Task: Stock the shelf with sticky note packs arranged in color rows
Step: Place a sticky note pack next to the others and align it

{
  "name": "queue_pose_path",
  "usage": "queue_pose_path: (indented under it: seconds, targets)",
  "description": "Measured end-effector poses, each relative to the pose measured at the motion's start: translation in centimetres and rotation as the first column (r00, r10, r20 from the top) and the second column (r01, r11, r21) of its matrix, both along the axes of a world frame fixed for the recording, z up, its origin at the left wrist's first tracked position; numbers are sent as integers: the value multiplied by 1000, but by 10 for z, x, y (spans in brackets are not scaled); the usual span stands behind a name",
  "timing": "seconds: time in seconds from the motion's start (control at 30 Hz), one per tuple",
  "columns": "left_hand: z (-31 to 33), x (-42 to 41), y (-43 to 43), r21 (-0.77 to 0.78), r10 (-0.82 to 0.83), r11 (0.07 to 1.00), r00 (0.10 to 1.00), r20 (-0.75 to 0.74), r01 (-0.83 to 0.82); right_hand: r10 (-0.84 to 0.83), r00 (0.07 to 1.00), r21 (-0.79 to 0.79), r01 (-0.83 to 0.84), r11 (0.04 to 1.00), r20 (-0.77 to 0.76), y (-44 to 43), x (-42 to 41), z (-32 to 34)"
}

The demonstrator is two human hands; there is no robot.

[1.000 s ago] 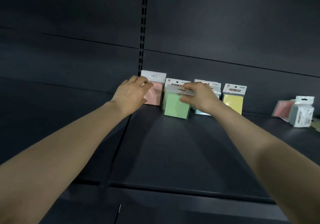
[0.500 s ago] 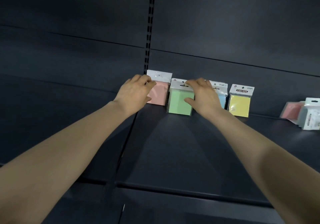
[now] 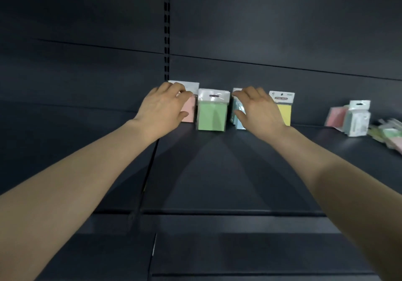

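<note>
Four sticky note packs stand upright in a row at the back of the dark shelf (image 3: 217, 172), up at twelve o'clock against the back panel (image 3: 261, 19). The pink pack (image 3: 191, 113) comes first. At its three o'clock, just beside it, is the green pack (image 3: 212, 116), then the blue pack (image 3: 238, 123) and then the yellow pack (image 3: 283, 112).

The left hand (image 3: 162, 108) is on the pink pack. Its grip is closed: the fingers curl over the white header card and the thumb lies on the pink face. The right hand (image 3: 258, 111) covers most of the blue pack. Its grip is closed too, with the fingers hooked over the top edge and the thumb on the front. Nothing touches the green pack between the two hands, and the yellow pack shows just past the right hand's knuckles.

Well apart at three o'clock, a pink loose pack (image 3: 336, 116) leans beside a pale boxed pack (image 3: 357, 119). A blurred heap of packs (image 3: 389, 132) lies at the frame's edge.
</note>
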State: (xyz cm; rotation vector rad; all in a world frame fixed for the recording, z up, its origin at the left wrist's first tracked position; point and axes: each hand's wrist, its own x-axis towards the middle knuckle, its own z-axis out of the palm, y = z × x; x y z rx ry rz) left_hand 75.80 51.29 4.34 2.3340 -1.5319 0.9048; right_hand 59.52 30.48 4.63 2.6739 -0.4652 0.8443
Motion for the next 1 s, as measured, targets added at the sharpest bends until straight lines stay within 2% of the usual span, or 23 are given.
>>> queue_pose_path:
  seconds: [0.3,0.57,0.77,1.0]
  targets:
    - [8,-73,-32,5,-148,989,987,65,148,-131,991,-67,134,989,40,-16,-100,-4]
    - [18,-178,-110,11,-271,963,961,61,270,-243,968,-92,247,965,52,-71,-236,-4]
    - [13,-288,-196,-4,-352,936,934,-57,353,-346,938,-100,345,933,12,-132,-366,5]
    - [-3,-399,-296,26,-410,909,902,-137,417,-433,901,-25,433,901,-18,-208,-489,3]
